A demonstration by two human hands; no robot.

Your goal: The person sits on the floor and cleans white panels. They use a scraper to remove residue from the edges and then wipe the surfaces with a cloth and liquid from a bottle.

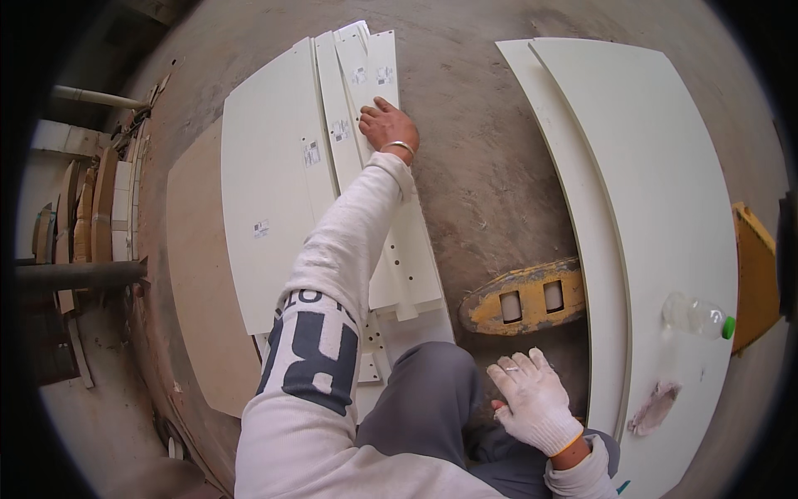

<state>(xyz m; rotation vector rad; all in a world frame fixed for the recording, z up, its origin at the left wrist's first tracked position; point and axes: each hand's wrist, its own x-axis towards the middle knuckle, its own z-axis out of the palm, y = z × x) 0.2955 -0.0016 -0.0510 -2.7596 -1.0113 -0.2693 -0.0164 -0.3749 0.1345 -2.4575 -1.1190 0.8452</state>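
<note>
Smooth matt white boards (274, 183) on rough concrete floor (482, 166)

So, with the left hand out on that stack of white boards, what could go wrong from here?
1. The narrow white boards lie loosely overlapped; pressed by the bare left hand, the top strip could slide or pinch fingers.
2. The plastic bottle lies on its side on the big white panel and may roll off.
3. The gloved right hand rests by the knee, near the yellow block, a possible snag.
</note>
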